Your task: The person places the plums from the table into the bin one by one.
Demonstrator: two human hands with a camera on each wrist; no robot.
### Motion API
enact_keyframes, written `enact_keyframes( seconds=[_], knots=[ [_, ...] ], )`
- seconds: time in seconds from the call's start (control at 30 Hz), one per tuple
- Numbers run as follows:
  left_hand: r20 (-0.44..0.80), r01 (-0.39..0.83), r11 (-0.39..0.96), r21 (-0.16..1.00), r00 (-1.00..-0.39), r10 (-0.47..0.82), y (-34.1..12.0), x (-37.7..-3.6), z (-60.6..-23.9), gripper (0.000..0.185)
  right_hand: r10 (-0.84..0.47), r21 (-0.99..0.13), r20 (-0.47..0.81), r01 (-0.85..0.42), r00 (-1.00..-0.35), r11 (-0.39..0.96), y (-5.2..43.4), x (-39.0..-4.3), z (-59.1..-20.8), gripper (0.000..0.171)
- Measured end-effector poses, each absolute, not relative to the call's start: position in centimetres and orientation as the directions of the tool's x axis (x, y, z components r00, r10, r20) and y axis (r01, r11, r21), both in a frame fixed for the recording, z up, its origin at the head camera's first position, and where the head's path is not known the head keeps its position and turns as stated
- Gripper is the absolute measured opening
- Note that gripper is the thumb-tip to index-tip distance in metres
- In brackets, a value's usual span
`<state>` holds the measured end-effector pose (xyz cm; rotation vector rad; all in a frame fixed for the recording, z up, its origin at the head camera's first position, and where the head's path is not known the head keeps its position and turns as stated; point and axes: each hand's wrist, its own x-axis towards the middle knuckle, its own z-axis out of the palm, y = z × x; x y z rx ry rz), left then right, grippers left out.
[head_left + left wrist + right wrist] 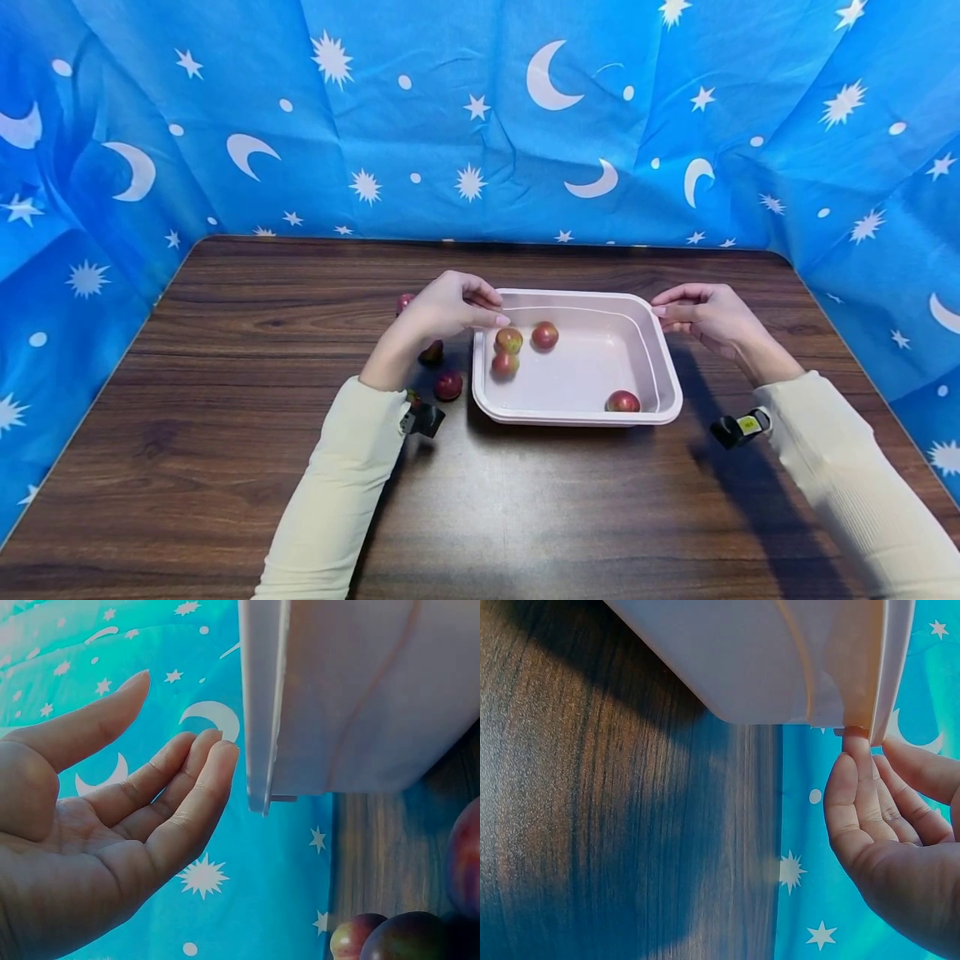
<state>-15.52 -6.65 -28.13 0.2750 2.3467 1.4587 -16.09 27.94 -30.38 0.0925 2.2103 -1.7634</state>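
A dark wooden table (225, 333) walled in blue star-and-moon cloth (480, 125) carries a pink plastic tray (660, 367) at its middle, square to the person so both arms reach it evenly. The left hand (442, 308) hovers at the tray's far left corner, fingers loosely spread and just off the rim; the right hand (701, 315) touches the far right corner with relaxed fingertips (855, 742), holding nothing. Four small red tomatoes (545, 335) lie loose inside the tray, and more tomatoes (448, 385) sit on the wood just left of it.

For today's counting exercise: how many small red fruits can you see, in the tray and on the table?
8: four in the tray, at; four on the table, at. The left hand may hide more.
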Motion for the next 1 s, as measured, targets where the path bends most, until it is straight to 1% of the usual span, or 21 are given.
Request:
enact_keyframes(
  seconds=[0.1,0.33,0.63,0.83,1.0],
  knots=[
    [-0.196,-0.015,0.460,0.888,-0.916,0.349,-6.7,-15.6,-28.0,0.024,-0.143,-0.938,-0.283,0.243,-0.949,0.246,27.9,-16.1,-30.3,0.013],
    [-0.181,0.013,0.477,0.879,-0.916,0.358,-7.2,-15.7,-27.6,0.026,-0.143,-0.943,-0.285,0.251,-0.948,0.219,27.8,-16.1,-30.2,0.012],
    [-0.178,0.019,0.468,0.884,-0.911,0.372,-7.7,-15.7,-27.2,0.031,-0.137,-0.928,-0.298,0.253,-0.945,0.273,27.9,-16.1,-30.1,0.012],
    [-0.151,0.054,0.481,0.875,-0.914,0.378,-8.2,-15.8,-27.0,0.030,-0.138,-0.926,-0.297,0.250,-0.945,0.281,28.0,-16.1,-30.1,0.011],
    [-0.133,0.070,0.463,0.884,-0.910,0.392,-8.8,-15.7,-27.0,0.030,-0.137,-0.922,-0.296,0.245,-0.945,0.301,27.9,-16.1,-30.2,0.021]
  ],
)
